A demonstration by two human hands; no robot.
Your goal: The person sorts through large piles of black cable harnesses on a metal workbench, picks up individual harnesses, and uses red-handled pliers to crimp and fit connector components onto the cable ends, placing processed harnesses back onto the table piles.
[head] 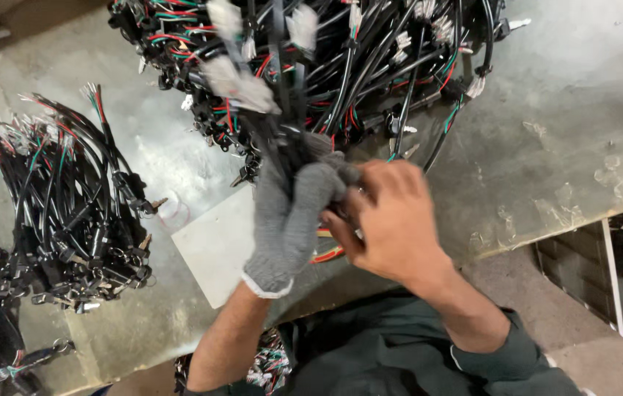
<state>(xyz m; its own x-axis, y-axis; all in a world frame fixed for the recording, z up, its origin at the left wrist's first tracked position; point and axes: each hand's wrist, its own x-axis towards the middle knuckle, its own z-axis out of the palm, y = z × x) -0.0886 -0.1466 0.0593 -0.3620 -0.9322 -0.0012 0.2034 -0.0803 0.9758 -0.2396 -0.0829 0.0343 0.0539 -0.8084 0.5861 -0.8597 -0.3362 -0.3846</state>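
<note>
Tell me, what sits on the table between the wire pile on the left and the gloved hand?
In the head view, a flat pale sheet lies on the table between the left wire pile and the gloved left hand, with a small clear round thing beside it.

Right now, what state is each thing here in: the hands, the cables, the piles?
left hand: gloved in grey, clenched round a bundle of black cables
right hand: bare, fingers closed at the same bundle
held cable bundle: lifted, blurred
large wire pile: heaped, tangled
left wire pile: lying loose on the table
white sheet: flat
</note>
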